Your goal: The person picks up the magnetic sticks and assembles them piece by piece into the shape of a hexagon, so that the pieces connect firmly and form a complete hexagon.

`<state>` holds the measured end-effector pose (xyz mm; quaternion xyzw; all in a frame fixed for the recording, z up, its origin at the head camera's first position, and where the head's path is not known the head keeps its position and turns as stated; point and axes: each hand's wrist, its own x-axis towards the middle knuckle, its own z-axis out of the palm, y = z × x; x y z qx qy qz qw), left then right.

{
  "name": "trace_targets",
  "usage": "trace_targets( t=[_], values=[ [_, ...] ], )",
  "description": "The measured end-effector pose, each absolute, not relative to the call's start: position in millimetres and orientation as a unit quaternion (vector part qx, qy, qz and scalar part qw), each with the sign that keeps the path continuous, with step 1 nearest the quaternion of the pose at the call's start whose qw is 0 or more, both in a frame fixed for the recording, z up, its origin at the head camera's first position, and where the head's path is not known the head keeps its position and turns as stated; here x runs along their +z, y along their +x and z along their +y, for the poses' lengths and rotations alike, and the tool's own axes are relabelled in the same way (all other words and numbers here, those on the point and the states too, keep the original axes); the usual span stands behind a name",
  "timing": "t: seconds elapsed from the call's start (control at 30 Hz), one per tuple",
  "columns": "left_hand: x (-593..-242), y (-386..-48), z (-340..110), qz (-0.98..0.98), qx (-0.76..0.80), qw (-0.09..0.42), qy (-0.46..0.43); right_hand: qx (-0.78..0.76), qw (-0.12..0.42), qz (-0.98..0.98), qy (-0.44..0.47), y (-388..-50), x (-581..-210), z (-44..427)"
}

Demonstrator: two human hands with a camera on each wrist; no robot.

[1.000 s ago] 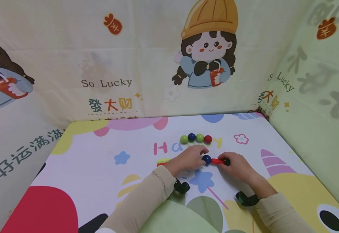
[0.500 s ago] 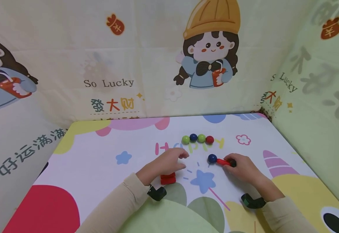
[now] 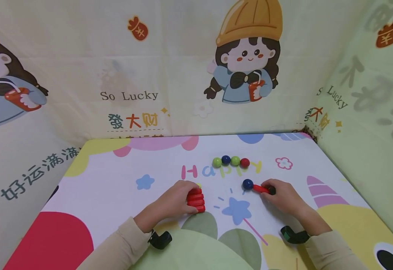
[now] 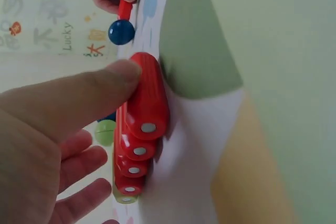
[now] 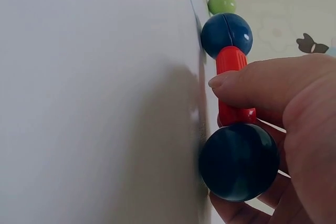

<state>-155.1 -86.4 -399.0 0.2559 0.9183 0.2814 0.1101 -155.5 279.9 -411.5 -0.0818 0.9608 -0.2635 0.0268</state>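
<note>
My right hand pinches a red magnetic rod between thumb and fingers. A dark blue ball sits on its far end and a second dark blue ball on its near end. At the left, my left hand spans a row of several red rods lying side by side on the table. Its thumb rests on the nearest red rod, while the other fingers look relaxed and apart from the row. Silver discs mark the rod ends. A yellow-green rod lies at the row's far end.
Beyond the hands stands a line of balls: a green ball, a blue ball, another green ball and a red ball. They are on the printed tabletop. A printed cloth hangs behind the table.
My left hand has left the blue ball and moved left to the row of red rods. My right hand, still holding the rod with two balls, has shifted slightly right in view.
</note>
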Motion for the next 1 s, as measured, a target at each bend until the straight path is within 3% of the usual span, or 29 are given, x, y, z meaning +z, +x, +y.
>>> trace_targets(
  t=[0.7, 1.0],
  values=[
    [-399.3, -184.1, -90.1, 0.923, 0.264, 0.156, 0.231, -0.262, 0.037, 0.962, -0.07, -156.3, -411.3, 278.7],
    [-397.4, -189.1, -90.2, 0.924, 0.27, 0.152, 0.224, -0.262, 0.037, 0.962, -0.07, -155.4, -409.9, 278.3]
  ],
)
